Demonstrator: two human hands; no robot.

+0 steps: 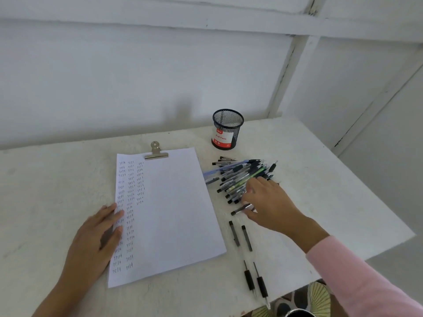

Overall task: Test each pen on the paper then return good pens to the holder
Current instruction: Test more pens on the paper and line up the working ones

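Observation:
A white sheet of paper (174, 209) under a metal clip (156, 151) lies on the table, its left side filled with columns of small written marks. My left hand (96, 236) rests flat on the paper's left edge. A heap of several pens (240, 177) lies to the right of the paper. My right hand (267, 202) reaches into the near end of the heap, fingers curled around a dark pen (239, 210). The black mesh holder (227, 129) stands behind the heap and looks empty.
Two clear pens with black grips (248, 261) lie side by side near the table's front edge (286, 296), right of the paper. The white wall is close behind the table. The table's right edge (366, 191) runs diagonally.

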